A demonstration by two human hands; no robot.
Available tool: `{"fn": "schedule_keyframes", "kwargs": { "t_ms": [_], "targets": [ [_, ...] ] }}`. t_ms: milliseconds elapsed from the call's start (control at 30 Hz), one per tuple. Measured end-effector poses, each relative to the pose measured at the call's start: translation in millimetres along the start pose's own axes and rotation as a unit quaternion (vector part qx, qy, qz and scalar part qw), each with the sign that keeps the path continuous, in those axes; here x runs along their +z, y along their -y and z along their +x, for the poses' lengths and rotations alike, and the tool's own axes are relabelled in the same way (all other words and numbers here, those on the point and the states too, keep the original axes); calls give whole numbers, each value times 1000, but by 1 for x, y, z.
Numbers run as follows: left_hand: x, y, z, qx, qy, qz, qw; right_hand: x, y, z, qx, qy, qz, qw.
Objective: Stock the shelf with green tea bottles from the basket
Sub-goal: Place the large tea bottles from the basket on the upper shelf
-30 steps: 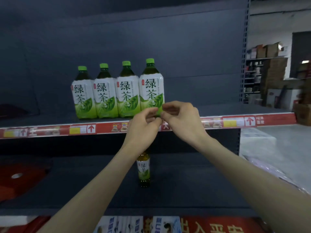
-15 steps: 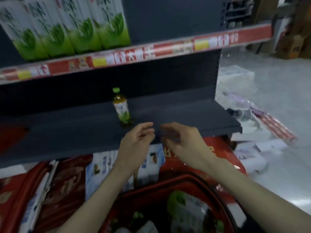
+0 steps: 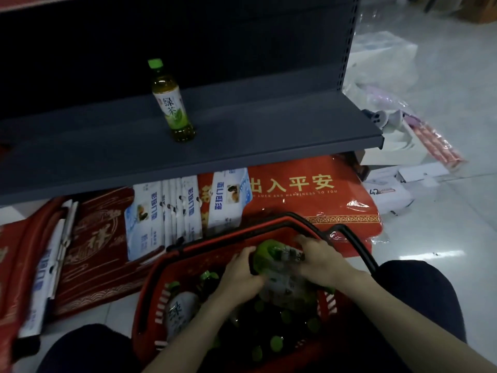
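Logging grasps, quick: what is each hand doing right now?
Left hand: closed on the big bottle in the basket.
Right hand: closed on the same bottle's other side.

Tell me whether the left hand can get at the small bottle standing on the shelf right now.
Probably not at once: the left hand is down in the red basket, gripping a large bottle together with the right hand. Once it lets go, nothing stands between it and the small bottle on the shelf.
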State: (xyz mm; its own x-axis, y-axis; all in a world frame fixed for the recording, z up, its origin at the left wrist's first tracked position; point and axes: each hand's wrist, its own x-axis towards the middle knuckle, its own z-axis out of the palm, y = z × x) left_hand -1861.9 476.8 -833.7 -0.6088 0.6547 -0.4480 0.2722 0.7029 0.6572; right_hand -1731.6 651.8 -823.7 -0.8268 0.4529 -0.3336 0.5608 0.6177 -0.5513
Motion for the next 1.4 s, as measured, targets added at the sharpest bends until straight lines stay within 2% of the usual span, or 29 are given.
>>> {"fn": "schedule_keyframes", "kwargs": {
  "t_ms": [100, 233, 367, 500, 633, 800, 867, 1133, 1233, 1333, 1400],
  "targets": [
    [9, -2, 9, 56, 24, 65, 996, 12, -10, 8, 22, 45, -44, 998],
    [13, -16, 29, 126, 66, 199, 970, 21, -16, 14, 47, 77, -91, 992],
    [9, -32, 58, 179, 129, 273, 936, 26, -16, 15, 46, 60, -102, 992],
    [9, -36, 87, 177, 188, 349, 901, 23, -16, 16, 54, 33, -91, 994],
    [17, -40, 97, 210, 194, 397, 872, 22, -17, 17, 55, 13, -87, 995],
    [16, -43, 91, 239, 147, 473, 835, 21, -14, 16, 31, 6, -94, 995],
    [12, -40, 87, 233, 137, 472, 839, 18, -11, 16, 9, 3, -98, 995],
    [-1, -13, 50, 171, 118, 314, 926, 1, 1, 3, -99, 7, -66, 993],
    [-8, -8, 37, 170, 78, 271, 944, -3, 4, -2, -125, 9, -35, 991],
    [-20, -8, 28, 178, 22, 218, 959, -12, 8, -9, -142, -43, 18, 989],
    [-31, -11, 22, 176, -12, 171, 969, -21, 17, -15, -145, -110, 83, 980]
  ]
}}
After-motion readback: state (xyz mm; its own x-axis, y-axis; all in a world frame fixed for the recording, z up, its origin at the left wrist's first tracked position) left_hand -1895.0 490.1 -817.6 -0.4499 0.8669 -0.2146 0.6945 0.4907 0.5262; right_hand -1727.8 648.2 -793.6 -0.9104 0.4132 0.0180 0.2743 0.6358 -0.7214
